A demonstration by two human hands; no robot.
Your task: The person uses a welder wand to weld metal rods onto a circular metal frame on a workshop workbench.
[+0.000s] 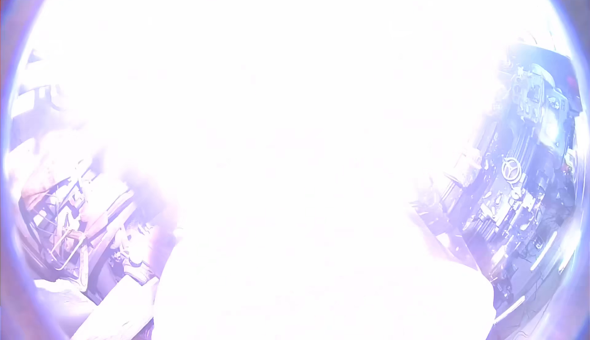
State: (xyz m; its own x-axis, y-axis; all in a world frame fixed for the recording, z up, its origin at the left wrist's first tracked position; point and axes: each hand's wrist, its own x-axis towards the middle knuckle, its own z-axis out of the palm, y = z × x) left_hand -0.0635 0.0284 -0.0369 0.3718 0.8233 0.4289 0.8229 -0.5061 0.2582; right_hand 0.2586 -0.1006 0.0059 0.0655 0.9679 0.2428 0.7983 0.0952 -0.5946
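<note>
White glare swamps the middle; left hand and right hand not visible, so can't tell grip opening, hold, or where any handled thing sits relative to it. Machine (pixel 528 137) with spoked handwheel (pixel 511 170) right of glare; jumbled long pieces (pixel 107 214) left.

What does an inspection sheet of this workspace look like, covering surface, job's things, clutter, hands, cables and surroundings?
Surface: cannot be judged; white glare covers the middle of the view.
Job's things: nothing seen; any there are lost in the glare.
Clutter: a jumble of strips and odd pieces at the left, details washed out.
Hands: nothing seen, left or right.
Cables: none made out for certain.
Surroundings: a large machine at the right, with a spoked handwheel.
</note>
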